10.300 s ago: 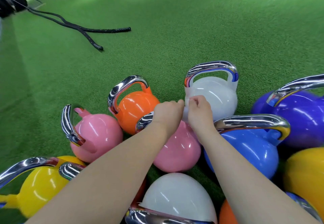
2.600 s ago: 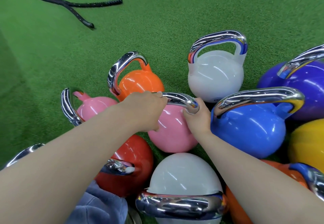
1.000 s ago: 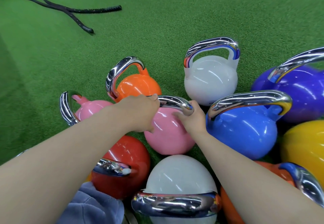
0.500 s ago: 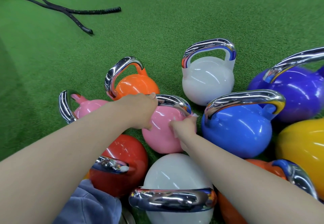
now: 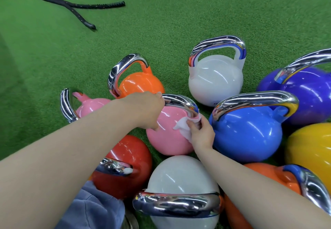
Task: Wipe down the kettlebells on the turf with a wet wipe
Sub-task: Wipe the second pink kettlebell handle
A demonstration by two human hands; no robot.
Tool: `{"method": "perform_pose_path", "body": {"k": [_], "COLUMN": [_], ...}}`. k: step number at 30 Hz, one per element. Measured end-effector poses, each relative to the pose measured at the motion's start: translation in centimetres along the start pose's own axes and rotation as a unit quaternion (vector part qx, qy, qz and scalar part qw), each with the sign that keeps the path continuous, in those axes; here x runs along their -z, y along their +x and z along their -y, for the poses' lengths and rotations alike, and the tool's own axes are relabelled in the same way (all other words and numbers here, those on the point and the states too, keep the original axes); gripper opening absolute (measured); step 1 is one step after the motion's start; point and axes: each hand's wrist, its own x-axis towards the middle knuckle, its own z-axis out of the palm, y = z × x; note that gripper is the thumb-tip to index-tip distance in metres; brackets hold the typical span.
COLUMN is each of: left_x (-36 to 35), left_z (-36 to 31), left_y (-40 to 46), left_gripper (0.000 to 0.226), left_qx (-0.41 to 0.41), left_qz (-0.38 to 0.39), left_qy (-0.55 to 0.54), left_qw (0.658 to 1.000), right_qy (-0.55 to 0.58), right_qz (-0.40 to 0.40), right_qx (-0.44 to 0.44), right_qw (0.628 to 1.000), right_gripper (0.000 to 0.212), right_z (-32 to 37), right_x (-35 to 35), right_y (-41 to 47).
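Observation:
A pink kettlebell (image 5: 166, 139) with a chrome handle (image 5: 180, 101) stands in the middle of a cluster on green turf (image 5: 161, 22). My left hand (image 5: 145, 110) grips the left end of that handle. My right hand (image 5: 202, 133) pinches a crumpled white wet wipe (image 5: 184, 126) and presses it against the pink body just under the handle's right end. Close around it stand an orange kettlebell (image 5: 141, 83), a white one (image 5: 215, 80), a blue one (image 5: 245, 133), a red one (image 5: 125, 166) and a second pink one (image 5: 91, 105).
A purple kettlebell (image 5: 304, 92), a yellow one (image 5: 311, 146), another white one (image 5: 180, 180) and another orange one (image 5: 268, 176) crowd the right and front. A black battle rope (image 5: 75, 8) lies on the turf at the far left. Blue-grey cloth (image 5: 93, 209) shows at the bottom.
My right hand has slid off the right end of the chrome handle down onto the pink body, and the wipe now shows between its fingers. My left hand keeps its grip on the handle.

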Motion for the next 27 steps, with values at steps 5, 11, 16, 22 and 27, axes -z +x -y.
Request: {"method": "perform_pose_path", "body": {"k": [5, 11, 16, 22, 27], "left_x": [0.2, 0.1, -0.5, -5.4, -7.1], "left_z": [-0.2, -0.4, -2.4, -4.6, -5.8], "left_y": [-0.2, -0.8, -0.6, 1.8, 3.7], "left_gripper": [0.076, 0.068, 0.032, 0.044, 0.063], "left_qx": [-0.006, 0.019, 0.001, -0.037, -0.048], "left_qz": [-0.001, -0.024, -0.158, -0.001, -0.018], "left_qy": [0.008, 0.027, -0.075, -0.234, -0.197], "left_qw": [1.000, 0.999, 0.985, 0.972, 0.979], "right_qy": [-0.060, -0.092, -0.093, -0.019, -0.066], "right_qz": [-0.019, -0.019, 0.000, -0.007, 0.019], "right_qx": [0.088, 0.139, 0.138, 0.066, 0.025], "right_qw": [0.994, 0.986, 0.986, 0.998, 0.997], "right_gripper": [0.029, 0.024, 0.035, 0.036, 0.043], "right_z": [0.5, 1.6, 1.4, 0.8, 0.5], "right_x": [0.0, -1.5, -1.6, -1.5, -0.4], "right_y": [0.8, 1.4, 1.8, 1.2, 1.2]}}
